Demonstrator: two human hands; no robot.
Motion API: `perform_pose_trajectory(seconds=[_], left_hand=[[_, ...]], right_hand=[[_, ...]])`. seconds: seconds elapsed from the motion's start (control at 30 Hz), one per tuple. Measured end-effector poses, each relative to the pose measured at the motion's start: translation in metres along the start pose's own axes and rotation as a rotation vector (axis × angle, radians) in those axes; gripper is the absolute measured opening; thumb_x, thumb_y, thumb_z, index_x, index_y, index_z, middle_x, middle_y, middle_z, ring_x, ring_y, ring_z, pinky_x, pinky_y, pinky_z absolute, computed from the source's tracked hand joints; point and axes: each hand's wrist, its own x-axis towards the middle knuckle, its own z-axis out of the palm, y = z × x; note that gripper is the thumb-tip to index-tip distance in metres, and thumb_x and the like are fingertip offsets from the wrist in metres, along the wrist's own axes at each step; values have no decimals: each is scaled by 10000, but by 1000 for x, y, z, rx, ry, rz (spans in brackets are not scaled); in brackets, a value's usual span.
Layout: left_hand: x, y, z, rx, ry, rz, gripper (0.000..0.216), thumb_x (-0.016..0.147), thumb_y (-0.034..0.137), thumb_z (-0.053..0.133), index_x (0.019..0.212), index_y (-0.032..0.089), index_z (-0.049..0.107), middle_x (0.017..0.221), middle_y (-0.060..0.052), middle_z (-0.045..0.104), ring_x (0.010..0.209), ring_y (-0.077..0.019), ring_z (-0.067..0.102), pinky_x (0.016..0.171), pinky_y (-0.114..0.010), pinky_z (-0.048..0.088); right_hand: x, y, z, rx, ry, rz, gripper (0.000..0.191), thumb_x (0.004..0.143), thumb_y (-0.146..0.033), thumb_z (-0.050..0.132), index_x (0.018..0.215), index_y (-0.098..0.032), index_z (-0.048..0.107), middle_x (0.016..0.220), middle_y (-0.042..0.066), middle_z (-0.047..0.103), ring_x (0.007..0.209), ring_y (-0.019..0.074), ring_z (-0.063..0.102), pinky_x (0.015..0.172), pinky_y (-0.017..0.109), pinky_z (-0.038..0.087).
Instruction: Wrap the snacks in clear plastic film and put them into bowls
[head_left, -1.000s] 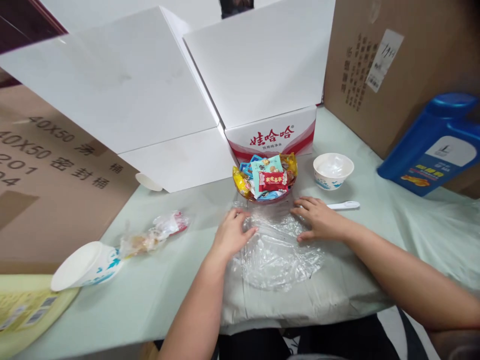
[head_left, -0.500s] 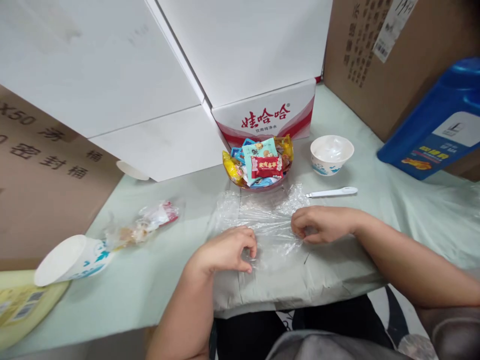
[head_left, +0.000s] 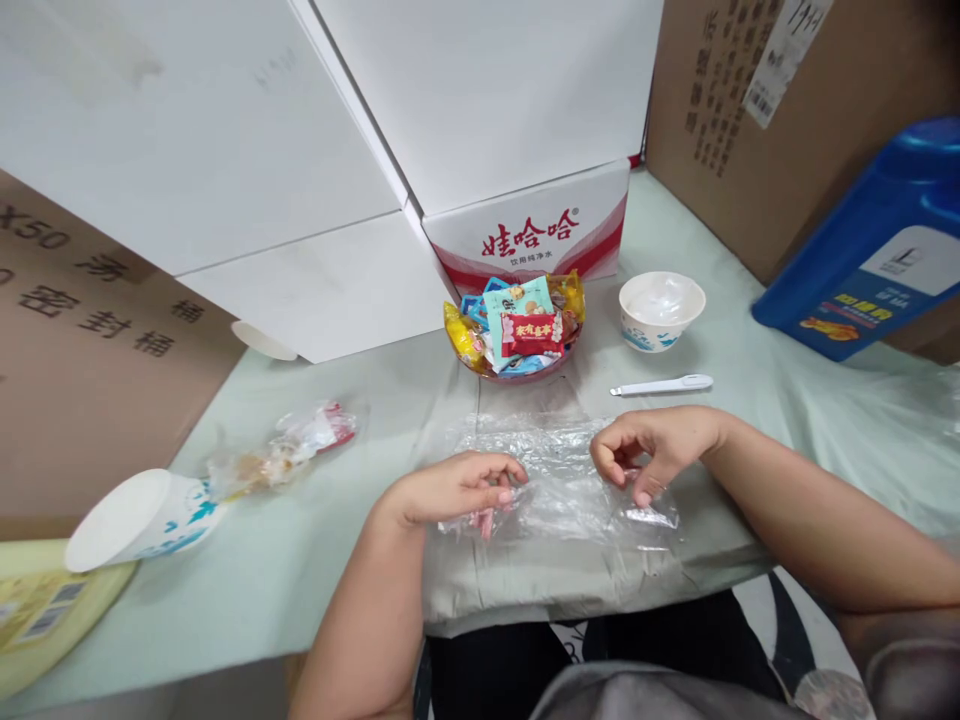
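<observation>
A crumpled sheet of clear plastic film (head_left: pixel 559 480) lies on the pale green tablecloth near the front edge. My left hand (head_left: pixel 454 487) pinches its left edge, where something small and pink shows under the fingertips. My right hand (head_left: pixel 654 447) is curled over the film's right side, fingers bent and pinching the film. Just beyond the film stands a bowl heaped with wrapped snacks (head_left: pixel 519 325).
A white paper bowl (head_left: pixel 661 309) and a white plastic spoon (head_left: pixel 662 384) lie right of the snacks. A tipped paper cup (head_left: pixel 142 519) and a crumpled wrapper bag (head_left: pixel 283 455) lie at left. A blue jug (head_left: pixel 874 250), cardboard boxes and a white carton (head_left: pixel 536 230) ring the table.
The film, spread flat under both open hands a second ago, has been gathered toward me and bunched. Both hands have closed on its edges; the right hand has lifted slightly.
</observation>
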Motion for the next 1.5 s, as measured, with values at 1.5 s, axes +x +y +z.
perform_pose_trajectory(seconds=[1.5], left_hand=[[17,-14,-32,753,1185,-587,221,882,410,519,944,230,630,861,-105,702,853,-297,657,680,-335,433]], right_hand=[[15,21,-6,-1257,729,456,286,896,-143,436,1096,-206,631,1065,72,654,800,177,639,636,268,363]])
